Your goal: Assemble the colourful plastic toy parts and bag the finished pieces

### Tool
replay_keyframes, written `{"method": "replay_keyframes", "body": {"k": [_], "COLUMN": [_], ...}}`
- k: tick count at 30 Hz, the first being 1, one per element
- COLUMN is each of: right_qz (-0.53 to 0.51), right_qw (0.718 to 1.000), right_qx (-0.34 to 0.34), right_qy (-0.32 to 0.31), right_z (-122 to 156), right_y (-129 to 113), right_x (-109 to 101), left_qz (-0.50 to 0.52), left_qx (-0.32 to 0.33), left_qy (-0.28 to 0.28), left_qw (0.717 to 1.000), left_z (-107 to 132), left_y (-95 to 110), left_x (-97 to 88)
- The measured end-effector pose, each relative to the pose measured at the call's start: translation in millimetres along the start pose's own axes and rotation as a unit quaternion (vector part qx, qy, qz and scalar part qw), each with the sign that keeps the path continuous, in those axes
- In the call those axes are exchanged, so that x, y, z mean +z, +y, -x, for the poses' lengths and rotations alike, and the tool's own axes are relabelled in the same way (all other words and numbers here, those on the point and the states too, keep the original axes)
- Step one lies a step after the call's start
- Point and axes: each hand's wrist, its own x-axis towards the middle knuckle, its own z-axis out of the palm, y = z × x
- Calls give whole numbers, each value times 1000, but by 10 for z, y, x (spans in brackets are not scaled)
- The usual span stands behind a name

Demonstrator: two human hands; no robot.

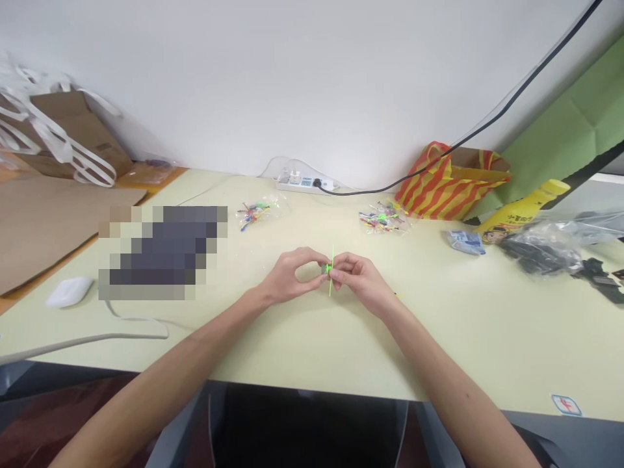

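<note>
Above the middle of the table (312, 344), my two hands meet at a small bright green plastic piece (328, 268). A thin green blade-like strip (331, 289) stands out from it, above and below the fingers. My left hand (290, 276) pinches its left side between thumb and fingertips. From the right, my right hand (358, 276) also has thumb and fingers closed on it. The fingertips cover part of the piece. Just beside my right wrist, a small yellow bit (400, 294) shows on the table.
Two clear bags of colourful small parts, left (256, 211) and right (385, 218), lie farther back. A power strip (305, 184) sits by the wall. To the right are a striped bag (448, 185) and yellow bottle (521, 211); to the left, a white case (69, 292) and cable (121, 336).
</note>
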Motion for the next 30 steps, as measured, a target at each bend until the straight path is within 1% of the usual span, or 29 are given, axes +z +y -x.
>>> {"method": "replay_keyframes", "body": {"k": [4, 9, 12, 19, 22, 30], "right_qz": [-45, -37, -40, -122, -142, -120], "right_qw": [999, 999, 999, 991, 988, 992], "right_qx": [6, -9, -7, 43, 50, 38], "right_qy": [-24, -11, -11, -17, -17, -11], "right_z": [13, 6, 4, 18, 24, 9], "right_y": [1, 8, 12, -9, -15, 19], "right_x": [21, 40, 38, 63, 69, 45], "left_qz": [12, 11, 11, 12, 17, 31], "left_qx": [24, 35, 35, 15, 10, 13], "left_qy": [6, 14, 17, 44, 49, 42], "left_qw": [1000, 999, 999, 999, 999, 999], "left_z": [-12, -10, -8, -6, -7, 12], "left_y": [2, -8, -6, 48, 62, 3], "left_x": [6, 19, 27, 40, 41, 18]}}
